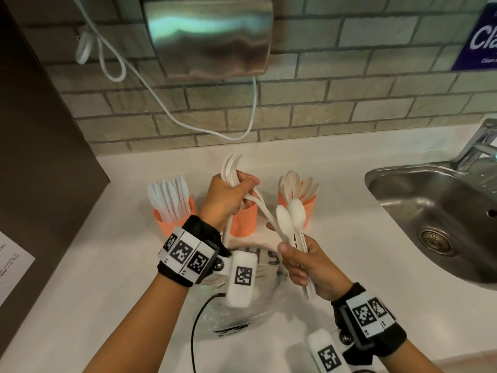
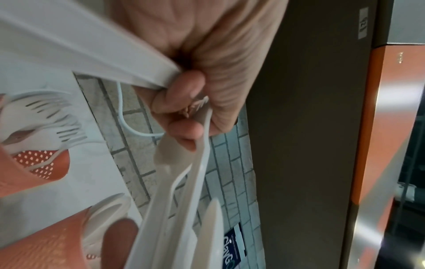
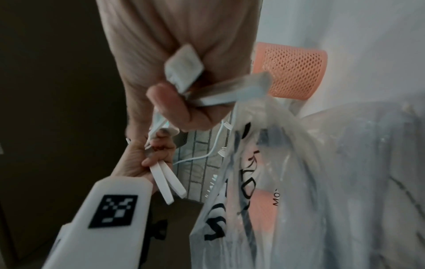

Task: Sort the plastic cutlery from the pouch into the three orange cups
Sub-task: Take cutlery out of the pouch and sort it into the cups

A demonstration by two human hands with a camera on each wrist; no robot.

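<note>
Bare forearms with black wristbands and white camera units

Each wrist wears a black fabric band [image 1: 371,323] wrapped by a white strip [image 1: 185,254] printed with square black-and-white codes. A white rounded block [image 1: 240,278] bearing one such code hangs from each band on a screwed bracket; a black cable [image 1: 197,324] trails beneath the left one.

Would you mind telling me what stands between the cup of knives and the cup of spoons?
In the head view, the third orange cup stands between the knife cup and the spoon cup, partly hidden by the left hand gripping forks.
</note>
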